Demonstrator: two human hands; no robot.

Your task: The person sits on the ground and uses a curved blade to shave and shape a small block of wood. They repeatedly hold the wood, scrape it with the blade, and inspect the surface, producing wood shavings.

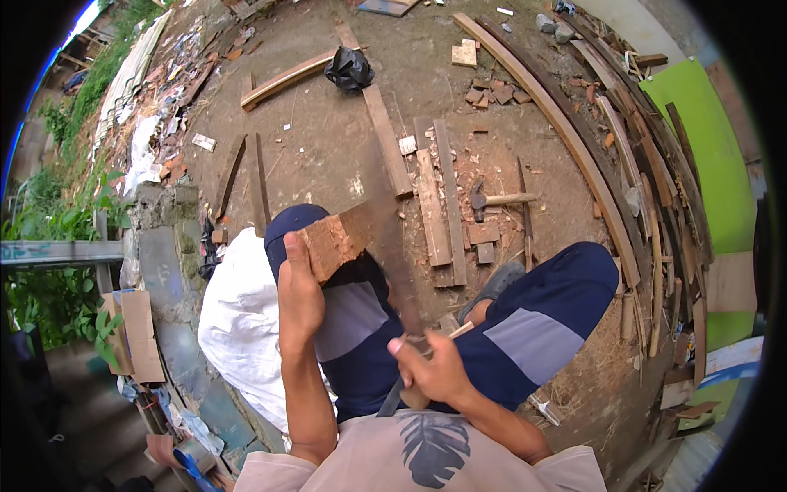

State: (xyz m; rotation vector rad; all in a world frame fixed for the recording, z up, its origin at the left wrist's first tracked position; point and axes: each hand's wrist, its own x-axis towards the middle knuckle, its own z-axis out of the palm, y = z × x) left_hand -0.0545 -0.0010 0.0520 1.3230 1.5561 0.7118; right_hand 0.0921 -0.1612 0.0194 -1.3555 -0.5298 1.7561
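Observation:
My left hand (300, 287) grips a short, rough-cut wood block (334, 246) above my left knee. Its thumb lies along the near side, and the block hides the other fingers. In front of my belly, my right hand (434, 371) is closed round the wooden handle of a machete (402, 291). The long brown blade points up and away, just right of the block, and is smeared by motion. Whether blade and block touch, I cannot tell. A hammer (504, 198) with a wooden handle lies on the ground beyond my right foot.
Planks (434, 205) and wood chips lie on the dirt ahead. A black plastic bag (350, 70) sits farther off. Long timbers (566, 123) run along the right beside a green panel (697, 139). A white sack (246, 328) and low block wall (176, 328) are at left.

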